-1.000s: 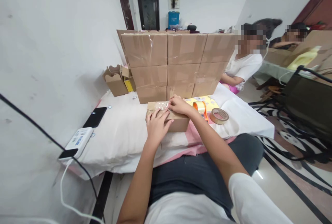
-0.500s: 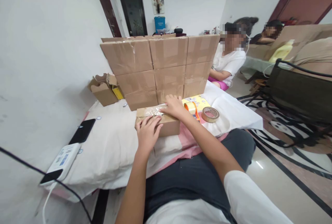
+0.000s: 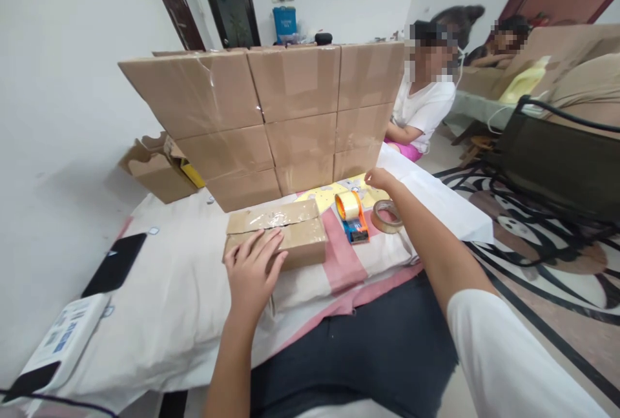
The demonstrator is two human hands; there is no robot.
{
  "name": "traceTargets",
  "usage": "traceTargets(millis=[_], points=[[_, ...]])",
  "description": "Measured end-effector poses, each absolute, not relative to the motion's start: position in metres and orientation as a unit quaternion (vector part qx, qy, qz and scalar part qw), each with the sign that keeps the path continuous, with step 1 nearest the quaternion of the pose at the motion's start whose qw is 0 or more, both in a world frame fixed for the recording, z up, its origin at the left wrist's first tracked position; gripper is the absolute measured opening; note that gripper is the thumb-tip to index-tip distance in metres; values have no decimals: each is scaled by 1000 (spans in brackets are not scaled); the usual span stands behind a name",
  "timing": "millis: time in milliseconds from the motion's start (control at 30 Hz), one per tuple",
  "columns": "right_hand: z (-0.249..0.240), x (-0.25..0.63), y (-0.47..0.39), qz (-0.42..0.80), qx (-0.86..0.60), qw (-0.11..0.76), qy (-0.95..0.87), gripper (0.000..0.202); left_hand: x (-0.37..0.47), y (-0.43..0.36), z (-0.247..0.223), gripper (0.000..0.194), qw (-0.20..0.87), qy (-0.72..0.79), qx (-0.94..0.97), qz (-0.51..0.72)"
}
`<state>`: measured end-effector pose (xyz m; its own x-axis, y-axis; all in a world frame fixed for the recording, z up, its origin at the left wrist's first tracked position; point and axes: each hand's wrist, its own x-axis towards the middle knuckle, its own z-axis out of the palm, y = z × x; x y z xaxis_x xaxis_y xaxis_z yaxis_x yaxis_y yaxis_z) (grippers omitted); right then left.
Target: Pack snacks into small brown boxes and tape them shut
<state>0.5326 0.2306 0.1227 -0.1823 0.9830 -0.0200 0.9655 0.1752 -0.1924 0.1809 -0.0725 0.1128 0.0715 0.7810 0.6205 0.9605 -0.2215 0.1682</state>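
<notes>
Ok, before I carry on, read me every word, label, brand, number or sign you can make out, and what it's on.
None reads clearly.
White device at far left: blue characters, too blurred to read.
Blue bin at the back: pale lettering, too small to read.
Small box under the left hand: no lettering seen.
Stacked boxes: no lettering seen on the sides facing us.

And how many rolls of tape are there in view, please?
2. One roll sits in the dispenser, right of the small box; the other roll lies by itself, just right of the dispenser. More could be hidden behind the stacked boxes.
</notes>
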Motion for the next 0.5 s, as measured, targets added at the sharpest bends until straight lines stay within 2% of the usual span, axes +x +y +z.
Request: traceTargets(millis=[200,400,500], points=[[96,527,253,124,-605,18,-786,25,180,-70,112,31,161,-601,-721,-304],[81,516,248,123,-609,17,-783,12,180,-69,111,32,161,-601,-719,-310],[80,515,243,131,-609,11,-782,17,182,-70,111,32,160,-604,-717,-309]])
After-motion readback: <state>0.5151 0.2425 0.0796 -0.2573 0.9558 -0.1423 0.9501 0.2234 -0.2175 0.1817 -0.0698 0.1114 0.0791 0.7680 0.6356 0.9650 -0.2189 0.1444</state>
